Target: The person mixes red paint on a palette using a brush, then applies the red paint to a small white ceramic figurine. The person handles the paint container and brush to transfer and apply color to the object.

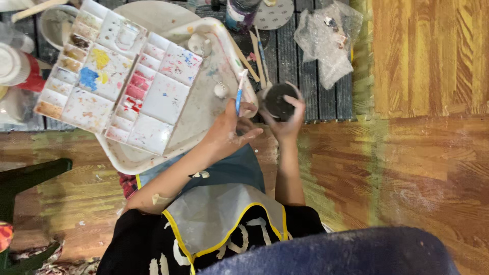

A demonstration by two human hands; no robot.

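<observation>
My left hand [227, 133] holds a thin blue-handled paintbrush [239, 94] upright, its tip pointing away from me over the edge of a white tray [153, 160]. My right hand [289, 122] grips a small dark round object [278, 100], held just right of the brush. The two hands are close together, nearly touching. A white folding paint palette [119, 76] with blue, yellow and red smears lies open on the tray, left of my left hand. A small white clay piece [220, 90] sits on the tray near the brush.
Wooden sticks and a brush [256, 56] lie on the dark slatted surface beyond the hands. A crumpled clear plastic bag [328, 35] is at the far right, a paint jar [239, 12] at the top, and a white cup [55, 24] and a red-and-white bottle [18, 69] at the far left. Wooden floor lies all around.
</observation>
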